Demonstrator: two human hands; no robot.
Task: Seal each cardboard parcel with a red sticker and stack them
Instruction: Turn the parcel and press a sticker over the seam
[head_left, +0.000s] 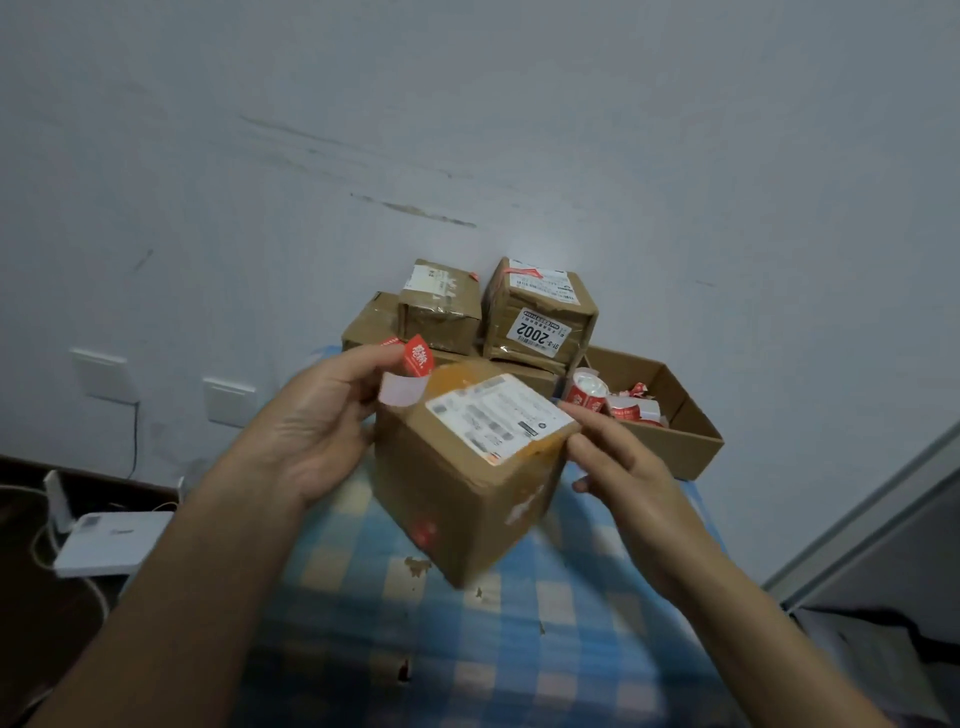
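Two bare hands hold one brown cardboard parcel (467, 478) tilted above a blue-and-cream checked cloth surface (467, 649). Far left of the fingers, a white box-shaped device (104, 543) with cables lies low by the wall, beneath two white wall plates (228, 401). The left hand (311, 421) cups the parcel's left face; its fingers (374, 358) are pinched together on a red printed sticker (418, 356), from which a pale backing strip (400, 389) curls down, just above the parcel's top left corner. A white shipping label (498, 413) covers the parcel's upper face, its print blurred. Beyond the fingers, against the grey wall, stands a stack of taped cardboard parcels (467, 317); one carries a white label reading 2002 (537, 335). The right hand (618, 462) touches the parcel's right top edge, fingers (582, 415) loosely curled and slightly apart, not clamped. Behind the right fingers sits an open shallow cardboard tray (685, 431) holding rolls of red-and-white stickers (587, 395).
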